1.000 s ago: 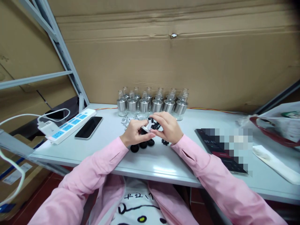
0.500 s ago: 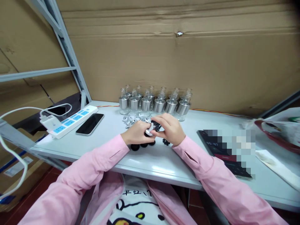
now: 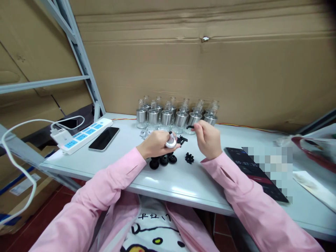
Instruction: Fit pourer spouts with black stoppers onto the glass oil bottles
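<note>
My left hand point(image 3: 155, 144) grips a white round bottle-top piece point(image 3: 171, 143) with a short stem and a dark tip. Apart from it, to the right, my right hand point(image 3: 210, 140) is closed on a small black curved piece point(image 3: 190, 127) that pokes out leftward from the fingers. Beneath and beside my left hand lie several black round caps point(image 3: 164, 160). Behind its fingertips is a heap of thin black parts point(image 3: 182, 140). Between the hands sits a cluster of tiny black pieces point(image 3: 189, 158). Pale plastic parts point(image 3: 144, 133) are partly hidden behind my left hand.
Several glass bottles with metal sleeves point(image 3: 167, 117) stand in rows at the back, before a cardboard wall point(image 3: 168, 66). On the left are a power strip point(image 3: 88, 134) and a phone point(image 3: 104, 139). A partly blurred dark device point(image 3: 252, 171) with a timer lies right.
My right hand has pulled away from the white piece, moving right and up with the black curved piece. My left hand keeps hold of the white piece. The view has shifted slightly.
</note>
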`<state>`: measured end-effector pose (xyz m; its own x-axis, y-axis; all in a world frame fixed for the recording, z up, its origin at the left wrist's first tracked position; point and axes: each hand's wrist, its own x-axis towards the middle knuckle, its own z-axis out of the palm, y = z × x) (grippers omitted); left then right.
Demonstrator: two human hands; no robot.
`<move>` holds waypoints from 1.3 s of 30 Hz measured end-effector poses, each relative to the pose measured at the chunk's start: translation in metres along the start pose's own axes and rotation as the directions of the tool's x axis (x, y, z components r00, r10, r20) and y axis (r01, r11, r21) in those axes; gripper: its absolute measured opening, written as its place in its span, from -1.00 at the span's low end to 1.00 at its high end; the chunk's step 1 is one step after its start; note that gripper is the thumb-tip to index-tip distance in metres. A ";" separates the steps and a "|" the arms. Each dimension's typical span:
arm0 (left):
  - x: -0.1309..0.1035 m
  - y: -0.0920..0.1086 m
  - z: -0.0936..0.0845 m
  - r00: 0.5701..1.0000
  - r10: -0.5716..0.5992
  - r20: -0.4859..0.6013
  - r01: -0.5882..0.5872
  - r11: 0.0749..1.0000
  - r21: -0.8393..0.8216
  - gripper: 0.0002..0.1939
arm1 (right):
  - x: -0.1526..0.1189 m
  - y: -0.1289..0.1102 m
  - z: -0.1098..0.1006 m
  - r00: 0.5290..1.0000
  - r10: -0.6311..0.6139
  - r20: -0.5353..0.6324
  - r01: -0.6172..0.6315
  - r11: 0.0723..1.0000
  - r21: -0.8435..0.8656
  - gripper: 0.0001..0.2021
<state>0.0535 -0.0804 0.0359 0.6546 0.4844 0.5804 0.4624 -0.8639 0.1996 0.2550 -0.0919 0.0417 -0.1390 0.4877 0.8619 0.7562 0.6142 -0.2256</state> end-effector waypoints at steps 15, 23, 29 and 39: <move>-0.007 -0.031 -0.010 0.986 -0.108 -0.128 0.097 0.991 -0.088 -0.31 | -0.017 0.049 0.024 0.687 0.417 0.595 -0.261 0.906 -0.334 -0.76; -0.008 -0.039 -0.007 0.985 -0.066 -0.162 0.053 0.995 -0.087 -0.36 | -0.013 0.043 0.021 0.604 0.469 0.645 -0.232 0.877 -0.421 -0.64; -0.008 -0.039 -0.006 0.987 -0.075 -0.143 0.066 0.996 -0.067 -0.35 | -0.013 0.032 0.020 0.577 0.458 0.676 -0.214 0.884 -0.415 -0.66; -0.008 -0.037 -0.006 0.985 -0.098 -0.140 0.090 0.994 -0.064 -0.34 | -0.009 0.024 0.017 0.528 0.412 0.743 -0.268 0.911 -0.314 -0.69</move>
<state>0.0275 -0.0530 0.0289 0.5160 0.5425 0.6629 0.4800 -0.8241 0.3007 0.2638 -0.0706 0.0210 -0.2371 0.9712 0.0247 0.9268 0.2337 -0.2940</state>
